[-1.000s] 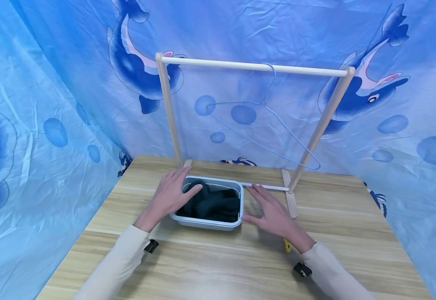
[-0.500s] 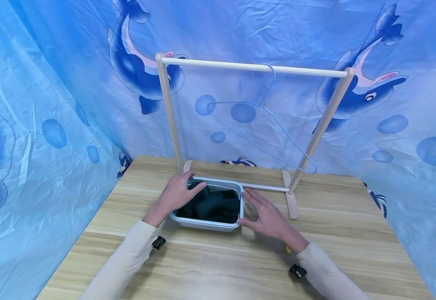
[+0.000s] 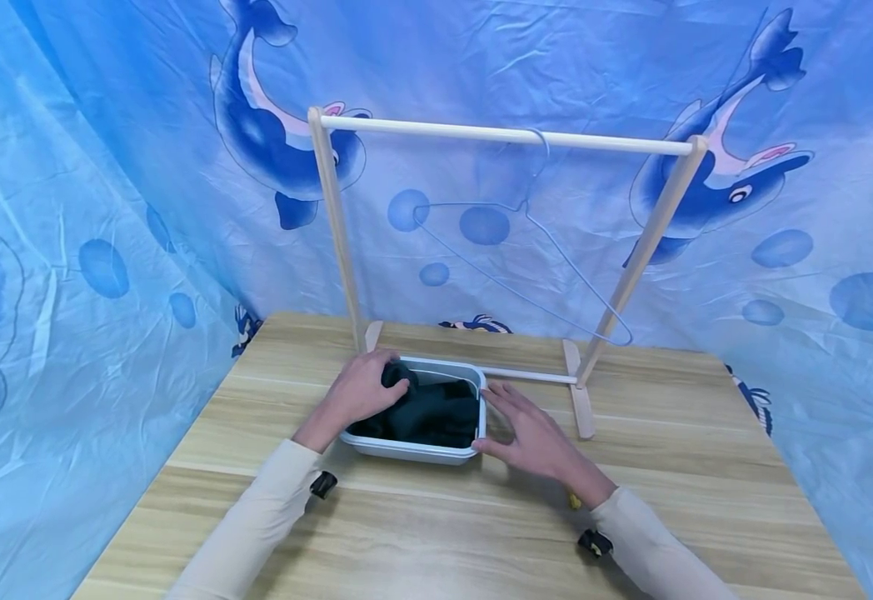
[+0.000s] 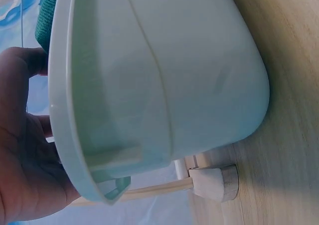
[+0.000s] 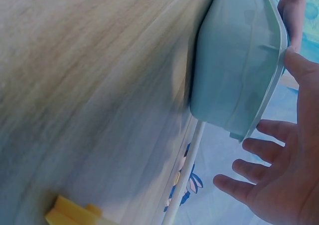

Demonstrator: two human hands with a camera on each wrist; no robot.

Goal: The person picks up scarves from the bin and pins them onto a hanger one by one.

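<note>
While the left hand (image 3: 361,387) arches over the left end of the pale basin (image 3: 414,452), thumb and fingers apart and clasping nothing visible, the fingers of the right hand (image 3: 530,429) spread loosely at its right end; firm contact there cannot be judged. Dark green cloth (image 3: 440,412) lies in the basin, just below the left thumb and leftward of the right fingertips, so the left hand is nearer. The basin's long axis runs from hand to hand. Beyond the fingers stands the rack (image 3: 336,217), a hanger (image 3: 526,206) on its top bar.
</note>
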